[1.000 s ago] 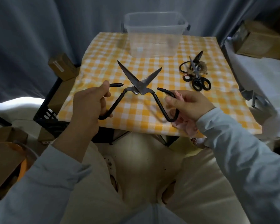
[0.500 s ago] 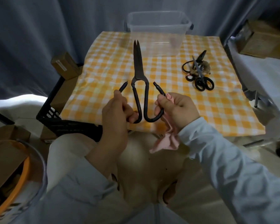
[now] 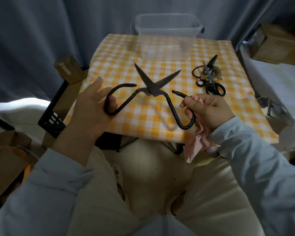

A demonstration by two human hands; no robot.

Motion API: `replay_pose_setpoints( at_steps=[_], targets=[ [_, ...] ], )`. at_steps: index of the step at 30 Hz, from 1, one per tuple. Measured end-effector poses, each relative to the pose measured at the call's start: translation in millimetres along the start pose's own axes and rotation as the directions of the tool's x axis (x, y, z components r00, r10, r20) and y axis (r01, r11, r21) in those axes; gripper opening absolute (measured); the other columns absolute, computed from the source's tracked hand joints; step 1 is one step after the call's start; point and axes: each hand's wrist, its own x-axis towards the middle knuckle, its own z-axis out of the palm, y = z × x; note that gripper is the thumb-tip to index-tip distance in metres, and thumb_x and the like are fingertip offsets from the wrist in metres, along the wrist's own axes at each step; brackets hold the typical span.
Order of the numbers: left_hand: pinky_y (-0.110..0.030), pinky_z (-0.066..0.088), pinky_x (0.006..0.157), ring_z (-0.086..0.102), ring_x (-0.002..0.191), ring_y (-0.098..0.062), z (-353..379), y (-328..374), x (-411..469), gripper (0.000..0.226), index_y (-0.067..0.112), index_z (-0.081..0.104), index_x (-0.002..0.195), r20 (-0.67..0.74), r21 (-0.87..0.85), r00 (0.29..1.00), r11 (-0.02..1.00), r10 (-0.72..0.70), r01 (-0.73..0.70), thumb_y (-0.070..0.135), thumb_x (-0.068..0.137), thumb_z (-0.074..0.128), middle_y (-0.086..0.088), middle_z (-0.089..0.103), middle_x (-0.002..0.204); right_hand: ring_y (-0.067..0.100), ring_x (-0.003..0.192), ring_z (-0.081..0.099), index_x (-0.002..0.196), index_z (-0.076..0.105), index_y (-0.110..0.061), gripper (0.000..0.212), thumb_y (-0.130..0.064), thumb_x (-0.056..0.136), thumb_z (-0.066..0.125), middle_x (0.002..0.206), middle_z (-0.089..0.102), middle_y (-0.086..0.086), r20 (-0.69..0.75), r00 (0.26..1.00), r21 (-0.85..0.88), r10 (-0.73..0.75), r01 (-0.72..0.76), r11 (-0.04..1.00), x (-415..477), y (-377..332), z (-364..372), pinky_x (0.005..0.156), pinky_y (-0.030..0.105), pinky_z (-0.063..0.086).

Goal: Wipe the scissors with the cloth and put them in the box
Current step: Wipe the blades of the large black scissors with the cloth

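Black iron scissors (image 3: 153, 86), one large pair, we held above the near half of the checked table (image 3: 143, 120), blades spread wide into a V. Both tips pointed away from us toward the box (image 3: 167, 36): one blade up and to the left, the other up and to the right, with the pivot nearest us and the long axis running from our body toward the far edge. The two looped handles splayed out to either side. Our left hand (image 3: 90, 109) was mostly open, palm up and fingers loosely extended, with the left handle loop hooked around the lower fingers rather than clenched. Our right hand (image 3: 209, 109) was curled closed around the right handle loop, and the same hand also pinched one pink cloth (image 3: 197, 143), which hung down below the wrist off the table edge. One clear plastic box stood at the far middle of the table, with nothing visible inside it. We counted a small heap of smaller scissors (image 3: 209, 77) on the right side of the table, at least two pairs overlapping; the exact number could not be told. Two pale sleeves entered from below.
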Motion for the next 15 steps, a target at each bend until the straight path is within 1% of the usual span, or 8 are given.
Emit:
replay_pose_setpoints(
  at_steps=[1, 2, 4, 5, 7, 9, 12, 15],
  targets=[
    [-0.022, 0.045, 0.078, 0.054, 0.074, -0.002, 5.2, -6.0, -6.2, 0.037, 0.009, 0.053, 0.117, -0.062, -0.078, 0.998, 0.997, -0.008, 0.003, 0.033, 0.090, 0.059, 0.004, 0.054, 0.096, 0.009, 0.031, 0.032, 0.072, 0.062, -0.001, 0.025, -0.012, 0.093, 0.052, 0.042, 0.049, 0.001, -0.025, 1.000, 0.074, 0.009, -0.007, 0.997, -1.4, 1.7, 4.9, 0.034, 0.015, 0.025],
    [-0.023, 0.044, 0.086, 0.056, 0.085, -0.002, 8.9, -14.4, -11.0, 0.038, 0.011, 0.052, 0.120, -0.085, -0.169, 0.996, 0.986, -0.017, 0.003, 0.031, 0.089, 0.061, 0.003, 0.054, 0.104, 0.007, 0.029, 0.033, 0.072, 0.061, 0.001, 0.025, -0.009, 0.093, 0.051, 0.041, 0.049, 0.001, -0.043, 0.999, 0.120, 0.012, -0.007, 0.993, -2.9, 3.2, 10.1, 0.033, 0.014, 0.027],
    [-0.028, 0.048, 0.089, 0.059, 0.099, -0.015, 22.3, -30.9, -24.6, 0.036, 0.011, 0.049, 0.118, -0.088, -0.305, 0.976, 0.938, -0.199, 0.163, 0.028, 0.089, 0.062, -0.009, 0.055, 0.114, 0.006, 0.030, 0.035, 0.071, 0.060, 0.001, 0.026, -0.007, 0.093, 0.050, 0.041, 0.049, 0.000, -0.057, 0.998, 0.140, 0.006, 0.002, 0.990, -4.8, 8.3, 19.3, 0.033, 0.014, 0.029],
    [-0.031, 0.050, 0.090, 0.060, 0.105, -0.021, 30.5, -37.1, -29.1, 0.038, 0.008, 0.047, 0.120, -0.087, -0.354, 0.951, 0.902, -0.295, 0.248, 0.025, 0.089, 0.062, -0.015, 0.055, 0.119, 0.006, 0.031, 0.036, 0.071, 0.060, 0.001, 0.026, -0.006, 0.093, 0.050, 0.041, 0.050, -0.001, -0.056, 0.998, 0.144, 0.003, 0.005, 0.990, -5.0, 10.8, 23.0, 0.035, 0.015, 0.031],
    [-0.034, 0.051, 0.093, 0.059, 0.114, -0.025, 46.2, -44.5, -34.3, 0.045, 0.001, 0.043, 0.129, -0.051, -0.362, 0.935, 0.879, -0.351, 0.310, 0.020, 0.092, 0.059, -0.021, 0.054, 0.126, 0.006, 0.033, 0.040, 0.071, 0.060, 0.000, 0.026, -0.006, 0.093, 0.049, 0.042, 0.051, -0.001, -0.043, 0.999, 0.151, -0.003, 0.009, 0.988, -6.2, 14.6, 28.2, 0.037, 0.015, 0.035],
    [-0.032, 0.052, 0.089, 0.060, 0.112, -0.020, 57.4, -47.1, -33.0, 0.043, -0.001, 0.045, 0.133, -0.014, -0.340, 0.952, 0.897, -0.305, 0.283, 0.019, 0.095, 0.054, -0.019, 0.059, 0.125, 0.005, 0.034, 0.042, 0.072, 0.060, 0.000, 0.025, -0.005, 0.093, 0.048, 0.043, 0.053, -0.002, -0.003, 1.000, 0.142, -0.010, 0.011, 0.990, -7.9, 16.1, 31.2, 0.039, 0.014, 0.037],
    [-0.027, 0.053, 0.082, 0.060, 0.097, -0.007, 65.5, -48.2, -26.9, 0.034, 0.001, 0.052, 0.127, -0.060, -0.368, 0.966, 0.905, -0.251, 0.213, 0.016, 0.096, 0.052, -0.009, 0.064, 0.108, 0.006, 0.038, 0.047, 0.075, 0.062, 0.001, 0.023, -0.007, 0.092, 0.050, 0.045, 0.055, -0.001, 0.068, 0.998, 0.116, -0.020, 0.012, 0.993, -8.2, 16.9, 30.3, 0.043, 0.015, 0.042],
    [-0.024, 0.057, 0.072, 0.067, 0.078, -0.011, 61.4, -51.6, -26.4, 0.026, -0.001, 0.057, 0.116, -0.137, -0.347, 0.974, 0.930, -0.181, 0.124, 0.010, 0.093, 0.057, -0.009, 0.068, 0.088, 0.007, 0.046, 0.054, 0.078, 0.065, 0.000, 0.021, -0.013, 0.090, 0.053, 0.050, 0.060, -0.002, 0.184, 0.983, 0.050, 0.014, -0.023, 0.998, -9.3, 15.6, 25.3, 0.054, 0.018, 0.049]
  ],
)
